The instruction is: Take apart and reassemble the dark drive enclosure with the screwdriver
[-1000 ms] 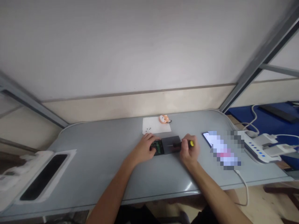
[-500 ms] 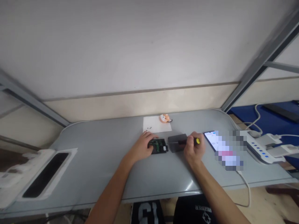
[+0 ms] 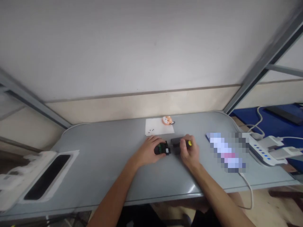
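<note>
My left hand (image 3: 147,150) lies over a small black device with a green circuit board (image 3: 162,148), thumb and fingers gripping its near and far edges. Part of the board is hidden under the palm. In my right hand (image 3: 191,155) is a screwdriver (image 3: 189,143) with a dark handle and a yellow end, held nearly level. Its shaft points left toward the right end of the board; whether the tip touches is too small to tell. A dark grey flat case piece (image 3: 175,140) lies under the screwdriver, partly covered by my right hand.
Behind my left hand lies white paper (image 3: 156,126) with several tiny dark bits and an orange animal-faced trinket (image 3: 167,120). A phone with a lit, blurred screen (image 3: 224,151) and a power strip (image 3: 262,153) are at right. Another dark phone (image 3: 47,177) lies at left.
My left hand has slid right and now covers more of the circuit board. My right hand has moved left with the screwdriver, bringing it closer to the board's right end.
</note>
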A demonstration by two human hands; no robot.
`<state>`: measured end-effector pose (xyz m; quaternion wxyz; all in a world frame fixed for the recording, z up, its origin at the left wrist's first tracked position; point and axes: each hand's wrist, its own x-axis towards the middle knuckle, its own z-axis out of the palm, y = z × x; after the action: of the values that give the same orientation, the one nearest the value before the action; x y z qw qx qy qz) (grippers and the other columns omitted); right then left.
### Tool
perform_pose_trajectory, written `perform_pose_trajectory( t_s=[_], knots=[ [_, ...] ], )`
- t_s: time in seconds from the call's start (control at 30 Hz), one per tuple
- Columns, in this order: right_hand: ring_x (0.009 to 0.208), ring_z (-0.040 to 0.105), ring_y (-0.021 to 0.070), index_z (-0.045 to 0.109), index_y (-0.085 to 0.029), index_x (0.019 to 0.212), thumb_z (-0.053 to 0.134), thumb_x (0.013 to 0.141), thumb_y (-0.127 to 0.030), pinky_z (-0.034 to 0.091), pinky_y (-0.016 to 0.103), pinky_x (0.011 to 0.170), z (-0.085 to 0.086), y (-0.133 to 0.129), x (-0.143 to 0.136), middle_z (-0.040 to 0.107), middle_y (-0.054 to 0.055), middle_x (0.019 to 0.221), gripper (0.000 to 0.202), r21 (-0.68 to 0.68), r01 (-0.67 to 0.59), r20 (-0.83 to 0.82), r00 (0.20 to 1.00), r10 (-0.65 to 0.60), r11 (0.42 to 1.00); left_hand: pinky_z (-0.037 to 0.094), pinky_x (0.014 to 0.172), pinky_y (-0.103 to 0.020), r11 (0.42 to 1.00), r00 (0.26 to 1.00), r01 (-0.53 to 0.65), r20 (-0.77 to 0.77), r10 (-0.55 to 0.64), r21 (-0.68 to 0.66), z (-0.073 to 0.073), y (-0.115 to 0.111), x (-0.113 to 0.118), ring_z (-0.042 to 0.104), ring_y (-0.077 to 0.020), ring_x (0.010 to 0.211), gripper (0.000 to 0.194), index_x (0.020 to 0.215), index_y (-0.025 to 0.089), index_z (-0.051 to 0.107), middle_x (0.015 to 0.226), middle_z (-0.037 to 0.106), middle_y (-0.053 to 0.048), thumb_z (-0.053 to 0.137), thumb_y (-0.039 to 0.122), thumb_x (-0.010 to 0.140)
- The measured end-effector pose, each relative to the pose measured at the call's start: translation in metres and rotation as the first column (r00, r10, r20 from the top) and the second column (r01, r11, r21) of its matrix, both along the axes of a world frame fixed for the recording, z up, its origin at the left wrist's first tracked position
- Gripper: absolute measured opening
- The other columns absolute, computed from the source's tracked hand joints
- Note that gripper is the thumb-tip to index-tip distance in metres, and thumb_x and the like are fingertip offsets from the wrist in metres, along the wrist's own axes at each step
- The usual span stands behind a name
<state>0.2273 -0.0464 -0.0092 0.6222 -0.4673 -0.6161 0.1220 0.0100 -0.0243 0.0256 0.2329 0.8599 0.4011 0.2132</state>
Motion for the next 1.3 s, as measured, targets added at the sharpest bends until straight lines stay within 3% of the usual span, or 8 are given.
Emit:
perform_pose_trajectory(
  t_s=[0.23,0.37,0.5,0.6,0.73,0.93,1.13,1.3],
  knots=[
    [0.082,0.056,0.0169,0.058,-0.021,0.085,0.057,0.100,-0.030,0.048,0.032,0.074,0.054,0.029,-0.011,0.055,0.003,0.090,0.017,-0.097,-0.251,0.018,0.967,0.254,0.963,0.046,0.106,-0.045,1.000,0.999,0.010,-0.032,-0.009,0.024,-0.005,0.002,-0.001,0.061,-0.0274,0.117,0.027,0.104,0.025,0.065,0.117,0.069,-0.004,0.081,0.031,0.083],
    [0.086,0.058,0.0171,0.068,-0.024,0.108,0.062,0.098,-0.037,0.049,0.033,0.077,0.073,0.060,-0.010,0.061,0.004,0.101,0.017,-0.305,-0.564,-0.115,0.821,0.559,0.767,0.044,0.111,-0.044,0.996,0.998,0.054,-0.040,-0.052,0.067,-0.010,0.006,-0.006,0.062,-0.0269,0.123,0.028,0.107,0.026,0.068,0.128,0.069,-0.004,0.081,0.039,0.086],
    [0.085,0.060,0.0193,0.062,-0.025,0.122,0.065,0.095,-0.037,0.049,0.036,0.078,0.061,0.079,-0.009,0.062,0.003,0.092,0.030,-0.210,-0.740,-0.383,0.663,0.643,0.639,0.047,0.108,-0.044,0.985,0.985,0.115,-0.140,-0.097,0.128,-0.011,0.013,-0.009,0.063,-0.0275,0.123,0.031,0.112,0.025,0.069,0.131,0.069,-0.005,0.078,0.045,0.090],
    [0.078,0.057,0.0208,0.058,-0.023,0.101,0.055,0.096,-0.042,0.050,0.039,0.074,0.054,0.079,-0.013,0.056,0.004,0.082,0.020,-0.149,-0.792,-0.565,0.560,0.607,0.592,0.047,0.109,-0.045,0.971,0.969,0.168,-0.208,-0.131,0.169,-0.013,0.018,-0.010,0.062,-0.0286,0.125,0.032,0.117,0.024,0.069,0.134,0.069,-0.007,0.072,0.047,0.095],
    [0.059,0.044,0.0184,0.053,-0.024,0.097,0.045,0.097,-0.050,0.045,0.037,0.059,0.057,0.069,-0.016,0.043,0.000,0.069,0.028,-0.203,-0.783,-0.649,0.558,0.518,0.589,0.046,0.110,-0.045,0.966,0.981,0.156,-0.147,-0.127,0.207,-0.019,0.018,-0.012,0.062,-0.0272,0.124,0.029,0.112,0.024,0.071,0.133,0.069,-0.006,0.065,0.049,0.099],
    [0.054,0.029,0.0151,0.047,-0.027,0.089,0.054,0.094,-0.059,0.032,0.031,0.054,0.064,0.063,-0.020,0.032,-0.004,0.063,0.032,-0.132,-0.810,-0.803,0.425,0.418,0.571,0.046,0.112,-0.042,0.959,0.979,0.192,-0.113,-0.171,0.207,-0.019,0.019,-0.020,0.061,-0.0238,0.127,0.031,0.120,0.025,0.070,0.138,0.068,-0.005,0.064,0.048,0.100],
    [0.080,0.053,0.0161,0.062,-0.022,0.085,0.064,0.096,-0.042,0.046,0.030,0.072,0.061,0.068,-0.013,0.051,0.003,0.088,0.023,-0.019,-0.829,-0.877,0.282,0.388,0.559,0.048,0.108,-0.041,0.936,0.979,0.198,-0.100,-0.176,0.293,-0.021,0.020,-0.023,0.062,-0.0239,0.126,0.030,0.120,0.023,0.071,0.137,0.069,-0.006,0.064,0.045,0.101],
    [0.068,0.045,0.0148,0.062,-0.022,0.082,0.051,0.104,-0.045,0.043,0.029,0.064,0.061,0.070,-0.014,0.044,0.001,0.077,0.033,-0.053,-0.869,-0.905,0.250,0.345,0.491,0.049,0.107,-0.041,0.937,0.982,0.184,-0.096,-0.163,0.296,-0.021,0.019,-0.022,0.064,-0.0240,0.123,0.030,0.117,0.023,0.072,0.136,0.070,-0.007,0.063,0.047,0.101]
  ],
)
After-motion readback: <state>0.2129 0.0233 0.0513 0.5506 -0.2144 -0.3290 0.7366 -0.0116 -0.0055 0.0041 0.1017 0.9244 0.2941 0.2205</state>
